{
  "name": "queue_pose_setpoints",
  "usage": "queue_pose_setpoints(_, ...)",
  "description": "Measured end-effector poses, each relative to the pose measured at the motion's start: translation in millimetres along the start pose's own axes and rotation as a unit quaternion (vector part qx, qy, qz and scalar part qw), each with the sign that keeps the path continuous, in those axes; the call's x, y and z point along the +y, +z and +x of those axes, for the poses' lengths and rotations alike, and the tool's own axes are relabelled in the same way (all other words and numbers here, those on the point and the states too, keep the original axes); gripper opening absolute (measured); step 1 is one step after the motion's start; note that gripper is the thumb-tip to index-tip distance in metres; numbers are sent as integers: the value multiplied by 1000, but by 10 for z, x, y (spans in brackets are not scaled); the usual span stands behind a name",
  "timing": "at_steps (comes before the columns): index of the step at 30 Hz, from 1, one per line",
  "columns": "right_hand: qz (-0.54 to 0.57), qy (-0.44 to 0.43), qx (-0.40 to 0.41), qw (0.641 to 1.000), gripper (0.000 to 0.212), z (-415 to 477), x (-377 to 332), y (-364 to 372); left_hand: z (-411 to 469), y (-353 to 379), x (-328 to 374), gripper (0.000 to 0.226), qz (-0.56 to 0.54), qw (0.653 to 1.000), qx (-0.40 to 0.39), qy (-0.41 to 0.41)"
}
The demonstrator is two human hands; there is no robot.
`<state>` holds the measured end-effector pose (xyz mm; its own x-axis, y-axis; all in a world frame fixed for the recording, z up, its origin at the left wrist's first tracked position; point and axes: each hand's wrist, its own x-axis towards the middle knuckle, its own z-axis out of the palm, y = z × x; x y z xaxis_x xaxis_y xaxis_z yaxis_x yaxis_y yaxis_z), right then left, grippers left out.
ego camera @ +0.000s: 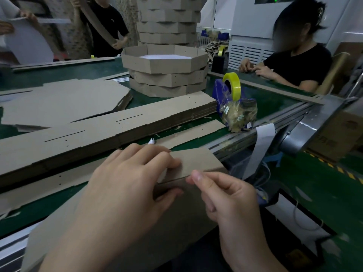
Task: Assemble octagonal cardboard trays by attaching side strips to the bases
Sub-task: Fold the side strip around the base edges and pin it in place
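Observation:
I hold a brown cardboard side strip folded at a crease near the table's front edge. My left hand grips it, fingers on the upper panel and thumb on the lower panel. My right hand pinches the strip's edge at the fold between thumb and forefinger. A pile of flat side strips runs across the green table. Flat octagonal bases lie at the left. Finished trays are stacked at the back.
A blue dispenser with yellow tape and a clear bag of small parts stand at the right. A small white piece lies by a single strip. Other people work at the far left and right. A tall tray stack rises behind.

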<state>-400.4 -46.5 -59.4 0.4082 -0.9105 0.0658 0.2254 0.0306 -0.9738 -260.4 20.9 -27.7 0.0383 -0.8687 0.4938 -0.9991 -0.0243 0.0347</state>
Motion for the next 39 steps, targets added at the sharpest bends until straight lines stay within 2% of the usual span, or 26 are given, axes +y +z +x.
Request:
queue_pose_setpoints(5, -2, 31, 28, 999, 39, -3, 39, 44, -4, -10, 20, 28, -2, 1000, 9, 8)
queue_pose_setpoints(10, 29, 75, 28, 996, 36, -27, 52, 45, -31, -45, 51, 45, -38, 999, -1, -5)
queue_pose_setpoints(14, 6, 113, -39, 993, 35, -35, 10, -53, -76, -77, 8, 29, -29, 998, -39, 33)
queue_pose_setpoints(17, -20, 154, -126, 980, 37, -25, -53, -152, -103, -148, -21, 28, -65, 996, -59, 13)
queue_pose_setpoints(19, -12, 185, -166, 969, 37, -7, -75, -189, -90, -179, 31, 27, -85, 995, -42, -3)
queue_pose_setpoints(24, 21, 225, -215, 950, 15, 45, -54, -199, 3, -117, 277, 24, -35, 996, 37, -79)
queue_pose_setpoints(26, 25, 234, -225, 946, 20, 74, -50, -242, 14, -117, 287, 28, -37, 995, 36, -82)
queue_pose_setpoints(29, 6, 217, -234, 948, 33, 104, -67, -280, 10, -130, 257, 29, -31, 996, 30, -75)
queue_pose_setpoints(32, -47, 167, -240, 955, 30, 129, -87, -306, 11, -118, 262, 29, -26, 997, 34, -65)
queue_pose_setpoints(34, -105, 167, -227, 954, 26, 142, -40, -303, 8, -115, 249, 29, -21, 997, 45, -61)
queue_pose_setpoints(36, -154, 172, -192, 954, 31, 122, 38, -307, -6, -115, 234, 28, -23, 996, 55, -63)
queue_pose_setpoints(39, -144, 63, -104, 982, 28, 96, 67, -330, -36, -115, 219, 22, -14, 996, 66, -50)
